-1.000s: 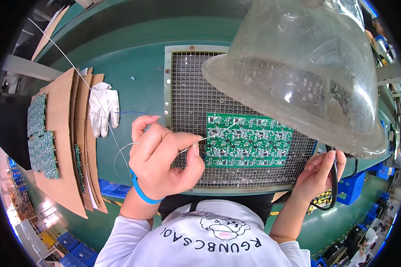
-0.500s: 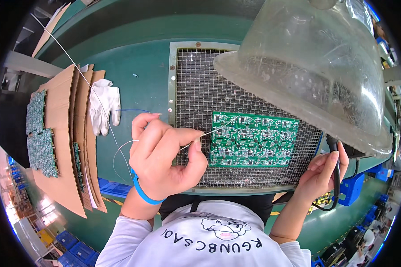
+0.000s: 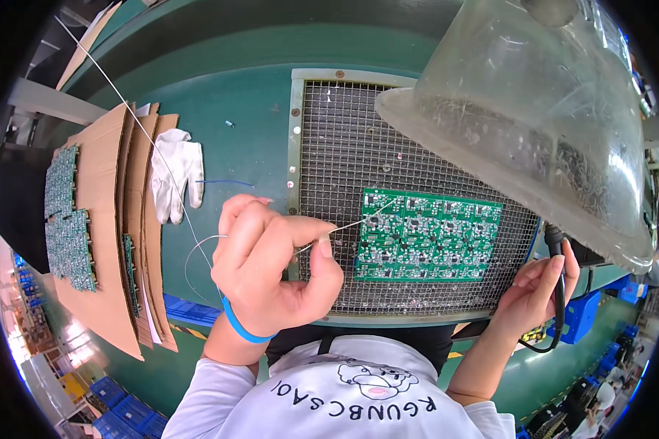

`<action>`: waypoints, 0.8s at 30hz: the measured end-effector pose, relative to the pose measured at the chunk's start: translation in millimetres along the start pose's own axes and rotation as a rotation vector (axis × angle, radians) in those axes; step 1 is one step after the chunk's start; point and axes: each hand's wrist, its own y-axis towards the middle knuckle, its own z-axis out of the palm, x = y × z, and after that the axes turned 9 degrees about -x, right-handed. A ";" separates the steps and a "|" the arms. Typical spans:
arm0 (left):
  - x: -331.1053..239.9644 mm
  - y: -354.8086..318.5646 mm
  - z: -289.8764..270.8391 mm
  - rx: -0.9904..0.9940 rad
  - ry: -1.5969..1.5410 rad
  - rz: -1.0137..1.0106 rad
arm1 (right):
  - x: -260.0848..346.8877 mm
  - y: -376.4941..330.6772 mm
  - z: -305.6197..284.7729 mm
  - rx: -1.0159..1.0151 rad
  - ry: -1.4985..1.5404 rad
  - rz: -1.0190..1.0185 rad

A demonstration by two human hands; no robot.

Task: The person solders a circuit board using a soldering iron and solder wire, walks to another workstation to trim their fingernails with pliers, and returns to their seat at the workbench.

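My left hand (image 3: 274,267), with a blue band at the wrist, pinches a thin silvery solder wire (image 3: 355,224) between thumb and forefinger. The wire's free end reaches over the upper left of a green circuit board panel (image 3: 428,238), packed with small parts. Whether it touches the board, I cannot tell. That panel lies on a metal mesh (image 3: 337,146) in a pale frame. To the right, the fingers of my right hand (image 3: 538,285) are closed round the black handle of a corded soldering iron (image 3: 554,238). Its tip is hidden by the clear hood.
A large clear plastic hood (image 3: 523,124) overhangs the mesh at the right. Cardboard sheets (image 3: 99,183) with more circuit boards (image 3: 69,245) stand at the left. Beside them lie a white glove (image 3: 176,175) and a blue wire (image 3: 227,182). The solder runs up to the far left.
The whole scene has shifted slightly rightward and down in the picture. Both hands keep their grips, and the wire end stays over the same part of the board.
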 end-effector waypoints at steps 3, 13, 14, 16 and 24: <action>0.3 -0.6 0.0 -0.014 0.007 -0.005 | -0.2 0.6 -1.8 0.013 0.012 0.002; 0.5 -0.1 2.3 -0.013 -0.003 0.026 | 0.3 -0.9 -1.5 -0.010 0.006 -0.007; 0.8 -0.1 2.2 -0.012 0.000 0.027 | 1.0 -2.5 -6.0 -0.004 0.061 0.002; -0.1 0.3 0.9 -0.003 0.001 0.027 | 3.2 -5.6 -14.1 0.007 0.171 0.021; 0.1 -1.1 1.3 0.009 0.001 0.035 | 41.0 -28.6 4.7 0.474 0.012 -0.057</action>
